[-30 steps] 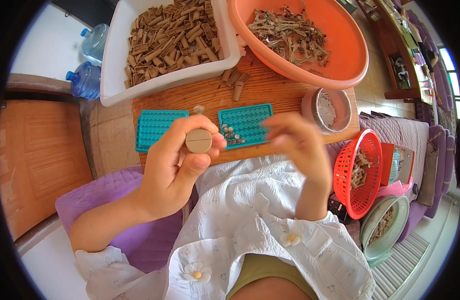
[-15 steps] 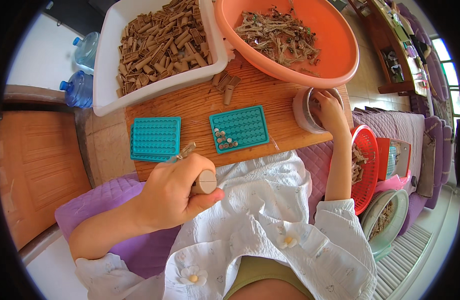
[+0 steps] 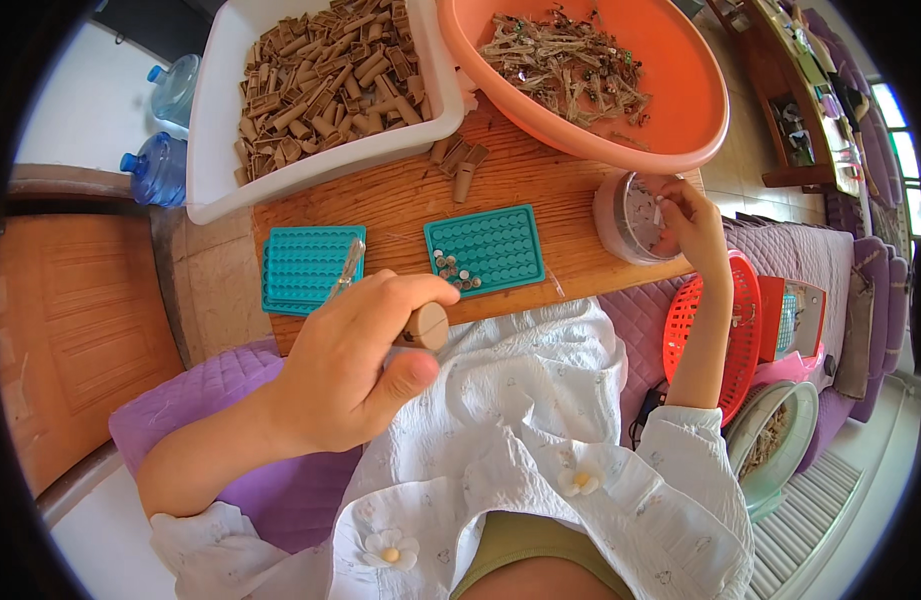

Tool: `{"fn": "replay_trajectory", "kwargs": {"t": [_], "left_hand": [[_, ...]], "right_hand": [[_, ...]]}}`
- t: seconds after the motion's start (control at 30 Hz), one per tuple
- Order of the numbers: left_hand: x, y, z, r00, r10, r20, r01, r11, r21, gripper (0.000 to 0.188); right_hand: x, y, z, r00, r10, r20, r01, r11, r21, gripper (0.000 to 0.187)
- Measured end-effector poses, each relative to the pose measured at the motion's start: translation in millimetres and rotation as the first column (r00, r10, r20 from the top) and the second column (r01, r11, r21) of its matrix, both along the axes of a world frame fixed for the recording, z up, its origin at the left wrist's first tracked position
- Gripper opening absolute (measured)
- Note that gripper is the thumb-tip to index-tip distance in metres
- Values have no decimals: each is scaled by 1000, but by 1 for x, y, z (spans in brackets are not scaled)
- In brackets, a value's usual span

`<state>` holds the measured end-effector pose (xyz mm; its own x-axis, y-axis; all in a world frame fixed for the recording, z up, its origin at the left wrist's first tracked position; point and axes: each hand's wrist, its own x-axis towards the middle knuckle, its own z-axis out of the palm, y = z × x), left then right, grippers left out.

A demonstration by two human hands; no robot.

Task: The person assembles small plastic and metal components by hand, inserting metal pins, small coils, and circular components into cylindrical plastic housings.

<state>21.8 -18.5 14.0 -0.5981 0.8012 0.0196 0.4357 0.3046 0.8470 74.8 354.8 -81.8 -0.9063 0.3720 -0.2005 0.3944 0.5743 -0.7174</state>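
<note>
My left hand (image 3: 345, 365) is wrapped round a brown cylindrical piece (image 3: 427, 326), whose round end faces right between thumb and forefinger. A clear, stranded bundle (image 3: 350, 265) sticks up behind the same hand. Over the rim of a round translucent tub (image 3: 610, 222), my right hand (image 3: 698, 230) pinches a small white piece (image 3: 658, 210). More small pieces seem to lie in the tub. In front of me, a teal tray (image 3: 495, 245) with round pockets carries several small silver discs (image 3: 448, 262) at its left corner. Another teal tray (image 3: 310, 265) lies left of it.
A white bin (image 3: 205, 190) full of brown cylindrical pieces stands at the table's far left. Beside it, an orange basin (image 3: 680, 120) holds clear stranded bundles. Loose brown pieces (image 3: 463, 180) lie between them. A red basket (image 3: 745, 330) and a pale bucket (image 3: 805, 410) stand at right.
My right hand has lifted from inside the tub to its right rim, now with a small white piece in the fingers. My left hand has shifted slightly right and up with the brown cylinder.
</note>
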Motion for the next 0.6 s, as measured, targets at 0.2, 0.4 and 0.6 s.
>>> {"fn": "replay_trajectory", "kwargs": {"t": [0.2, 0.4, 0.6], "left_hand": [[2, 3, -15, 979, 11, 202, -20, 999, 46, 30], [3, 4, -12, 776, 80, 626, -235, 957, 169, 32], [-1, 4, -12, 286, 105, 952, -403, 915, 20, 41]], "right_hand": [[7, 0, -2, 994, -60, -93, 30, 954, -297, 7], [6, -22, -1, 929, -33, -370, -83, 952, -294, 3], [-6, -122, 34, 874, -178, -452, -231, 666, -709, 3]]}}
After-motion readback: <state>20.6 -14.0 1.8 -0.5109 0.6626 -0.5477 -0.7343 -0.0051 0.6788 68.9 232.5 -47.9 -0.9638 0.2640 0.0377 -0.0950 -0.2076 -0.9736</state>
